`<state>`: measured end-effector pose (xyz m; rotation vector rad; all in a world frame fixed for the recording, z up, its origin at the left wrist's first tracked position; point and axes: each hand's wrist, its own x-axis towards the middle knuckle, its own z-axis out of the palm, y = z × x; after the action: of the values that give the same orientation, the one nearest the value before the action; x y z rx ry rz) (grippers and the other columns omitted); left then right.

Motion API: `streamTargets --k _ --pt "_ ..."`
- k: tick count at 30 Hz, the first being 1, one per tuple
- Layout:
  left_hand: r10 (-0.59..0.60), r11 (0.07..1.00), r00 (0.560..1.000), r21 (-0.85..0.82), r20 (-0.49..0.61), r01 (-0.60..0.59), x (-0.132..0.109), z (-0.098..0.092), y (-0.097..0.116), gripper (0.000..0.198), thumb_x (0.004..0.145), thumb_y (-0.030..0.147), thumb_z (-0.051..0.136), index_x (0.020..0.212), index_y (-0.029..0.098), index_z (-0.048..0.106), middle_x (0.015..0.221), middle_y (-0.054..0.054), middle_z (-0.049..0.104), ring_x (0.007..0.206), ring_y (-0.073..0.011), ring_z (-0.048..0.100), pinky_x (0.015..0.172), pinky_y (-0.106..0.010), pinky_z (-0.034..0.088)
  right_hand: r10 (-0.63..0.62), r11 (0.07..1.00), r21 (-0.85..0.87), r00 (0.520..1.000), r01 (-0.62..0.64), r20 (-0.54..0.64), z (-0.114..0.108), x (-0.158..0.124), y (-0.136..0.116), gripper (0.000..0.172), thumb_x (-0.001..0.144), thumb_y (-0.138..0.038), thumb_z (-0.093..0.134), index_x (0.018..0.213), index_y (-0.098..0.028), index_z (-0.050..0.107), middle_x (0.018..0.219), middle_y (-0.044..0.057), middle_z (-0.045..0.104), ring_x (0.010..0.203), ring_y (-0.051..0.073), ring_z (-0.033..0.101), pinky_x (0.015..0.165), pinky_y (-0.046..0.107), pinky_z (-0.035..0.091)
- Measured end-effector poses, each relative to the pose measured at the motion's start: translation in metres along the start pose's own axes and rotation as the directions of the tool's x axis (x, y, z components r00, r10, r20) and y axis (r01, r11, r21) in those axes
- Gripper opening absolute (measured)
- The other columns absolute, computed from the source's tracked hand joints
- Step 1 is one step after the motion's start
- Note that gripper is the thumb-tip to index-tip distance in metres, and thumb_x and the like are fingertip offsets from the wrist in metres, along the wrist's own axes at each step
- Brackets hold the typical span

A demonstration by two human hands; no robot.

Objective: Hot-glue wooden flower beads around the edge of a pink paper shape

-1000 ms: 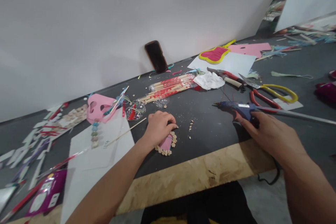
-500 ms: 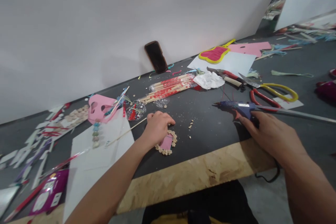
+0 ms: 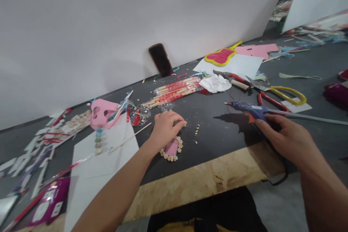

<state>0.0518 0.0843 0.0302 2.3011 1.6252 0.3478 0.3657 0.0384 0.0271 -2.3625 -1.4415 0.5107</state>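
My right hand (image 3: 289, 137) is wrapped around the handle of a blue glue gun (image 3: 251, 108), its nozzle aimed left above the dark tabletop. A long clear glue stick (image 3: 307, 116) sticks out from the gun's rear. My left hand (image 3: 168, 128) is closed, thumb and fingertips pinched together; whatever sits between them is too small to make out. Just below that hand lies a pink piece (image 3: 172, 148) bordered with small pale wooden bits, its upper part covered by the hand. Several loose wooden bits (image 3: 197, 129) lie between the hands.
Yellow-handled scissors (image 3: 288, 94) and red-handled pliers (image 3: 236, 78) lie behind the glue gun. Packed sticks (image 3: 174, 92), a crumpled white tissue (image 3: 215, 83) and a leaning phone (image 3: 160, 59) are farther back. White paper (image 3: 106, 163) and a pink mask (image 3: 104, 112) lie left.
My left hand has shifted slightly right, its thumb and fingertips now pinched. My right hand has raised the glue gun off the tabletop and moved it a little right.
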Motion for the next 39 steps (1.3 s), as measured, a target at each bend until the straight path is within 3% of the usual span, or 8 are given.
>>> streamTargets --k 4,7,9,11,19,28,33,39 --pt "0.031 1.0 0.999 -0.004 0.01 -0.031 0.003 0.013 0.011 0.011 0.084 0.021 0.056 0.087 0.025 0.066 0.097 0.001 0.071 0.098 -0.0208 0.058 0.091 -0.042 0.032 0.098 0.873 0.47 0.991 -0.132 0.097 0.003 -0.008 0.003 0.038 0.073 -0.046 0.058 0.103 -0.023 0.062 0.088 0.007 0.069 0.07 0.021 0.061 0.057 0.03 0.045" --pt "0.082 0.997 0.996 -0.002 0.043 -0.082 0.002 0.018 0.018 0.014 0.086 0.022 0.055 0.088 0.027 0.067 0.099 0.001 0.07 0.097 -0.0204 0.057 0.089 -0.042 0.031 0.137 0.531 0.775 0.938 -0.342 0.32 0.004 -0.016 0.002 0.036 0.067 -0.038 0.07 0.1 -0.028 0.06 0.076 0.002 0.067 0.061 0.016 0.061 0.052 0.025 0.047" --pt "0.115 0.993 0.991 0.006 0.062 -0.116 0.001 0.017 0.023 0.014 0.087 0.026 0.056 0.084 0.028 0.069 0.099 0.001 0.07 0.096 -0.0208 0.056 0.088 -0.042 0.03 0.094 0.345 0.819 0.885 -0.458 0.455 0.005 -0.021 0.001 0.027 0.067 -0.037 0.072 0.089 -0.024 0.063 0.069 0.002 0.064 0.055 0.014 0.057 0.048 0.023 0.046" --pt "0.139 0.99 0.988 0.02 0.073 -0.141 -0.001 0.017 0.027 0.011 0.085 0.029 0.06 0.082 0.028 0.07 0.1 0.001 0.07 0.098 -0.0219 0.054 0.087 -0.042 0.029 -0.008 0.284 0.803 0.836 -0.525 0.549 0.008 -0.026 0.0 0.023 0.07 -0.04 0.071 0.077 -0.02 0.064 0.065 0.004 0.062 0.05 0.012 0.054 0.045 0.022 0.043" --pt "0.138 0.985 0.989 0.097 0.052 -0.142 0.007 0.026 0.03 0.021 0.092 0.026 0.05 0.085 0.025 0.07 0.1 0.0 0.069 0.099 -0.023 0.049 0.088 -0.047 0.022 -0.084 0.431 0.8 0.865 -0.417 0.495 0.023 -0.045 -0.001 0.042 0.065 -0.048 0.077 0.096 -0.022 0.065 0.076 0.004 0.068 0.059 0.012 0.057 0.052 0.02 0.045" --pt "0.19 0.974 0.975 0.1 0.114 -0.201 0.013 0.024 0.036 0.02 0.089 0.024 0.055 0.074 0.023 0.068 0.096 -0.001 0.07 0.097 -0.0225 0.048 0.084 -0.044 0.022 -0.279 0.714 0.7 0.908 -0.022 0.313 0.03 -0.053 -0.004 0.044 0.079 -0.057 0.059 0.099 -0.019 0.061 0.074 0.004 0.064 0.063 0.014 0.055 0.055 0.024 0.045" --pt "0.145 0.986 0.985 0.067 0.091 -0.152 0.012 0.024 0.034 0.018 0.091 0.026 0.053 0.079 0.023 0.066 0.096 0.0 0.07 0.098 -0.0229 0.05 0.084 -0.043 0.023 -0.338 0.768 0.631 0.906 0.108 0.257 0.035 -0.057 -0.002 0.042 0.083 -0.057 0.051 0.102 -0.02 0.061 0.078 0.005 0.066 0.067 0.017 0.058 0.059 0.029 0.047" --pt "0.054 0.998 0.997 -0.018 0.052 -0.053 0.009 0.021 0.027 0.018 0.092 0.024 0.048 0.085 0.024 0.064 0.089 0.001 0.07 0.093 -0.0205 0.055 0.085 -0.04 0.029 -0.326 0.734 0.677 0.903 0.056 0.279 0.04 -0.063 -0.004 0.042 0.084 -0.056 0.05 0.108 -0.022 0.058 0.094 0.007 0.07 0.07 0.017 0.059 0.063 0.03 0.048"
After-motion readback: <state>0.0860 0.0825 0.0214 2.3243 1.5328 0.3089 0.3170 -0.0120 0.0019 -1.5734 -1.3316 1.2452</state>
